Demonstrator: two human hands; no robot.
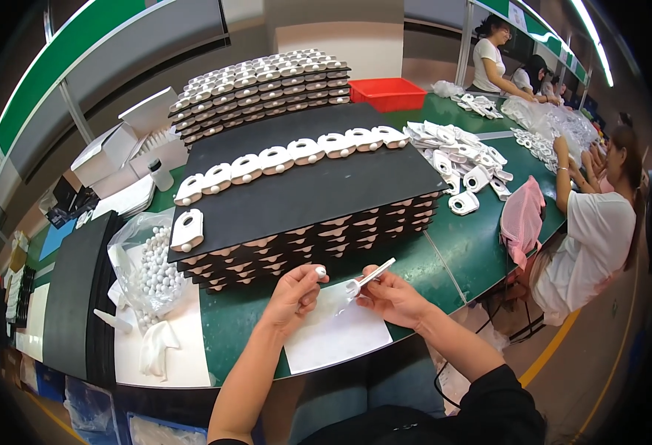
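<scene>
Above a white sheet at the table's near edge, my left hand is closed, pinching a small white ball between thumb and fingertips. Just to its right, my right hand grips a flat white plastic housing, tilted and seen nearly edge-on. The ball and this housing are apart. Beyond both hands rises a stack of black boards with housings layered between them. A row of white housings, each with a round hole and a ball, crosses the top board. One more housing lies at its near left corner.
A clear bag of white balls lies left, near a small white bottle and black boards. Loose housings are heaped right, by a pink mesh bag. Behind stands a red bin. Co-workers sit and stand at right.
</scene>
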